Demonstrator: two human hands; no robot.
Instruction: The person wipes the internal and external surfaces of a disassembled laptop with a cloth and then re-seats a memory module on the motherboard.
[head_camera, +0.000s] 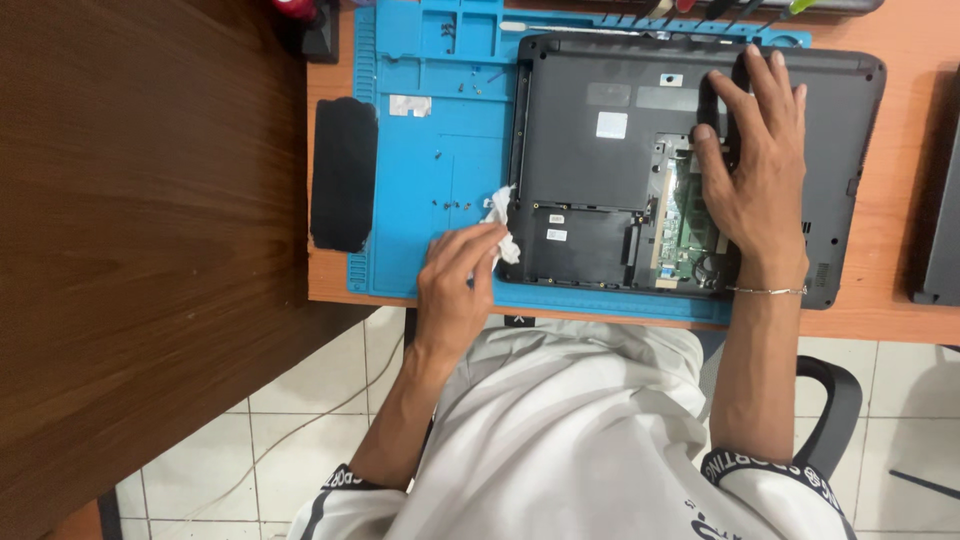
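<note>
A dark grey laptop (600, 130) lies bottom-up on a blue work mat (430, 150), with a cover removed and a green circuit board (690, 225) showing. My right hand (755, 160) rests flat on the laptop's underside, thumb at the edge of the open bay. My left hand (455, 290) holds a crumpled white tissue (503, 225) against the laptop's left edge near the front corner.
A black oblong cover (343, 175) lies at the mat's left edge. Several small screws (455, 204) sit on the mat. Tools (740, 8) line the far edge. A dark wooden surface (140, 220) stands at the left, another dark device (945, 220) at the right.
</note>
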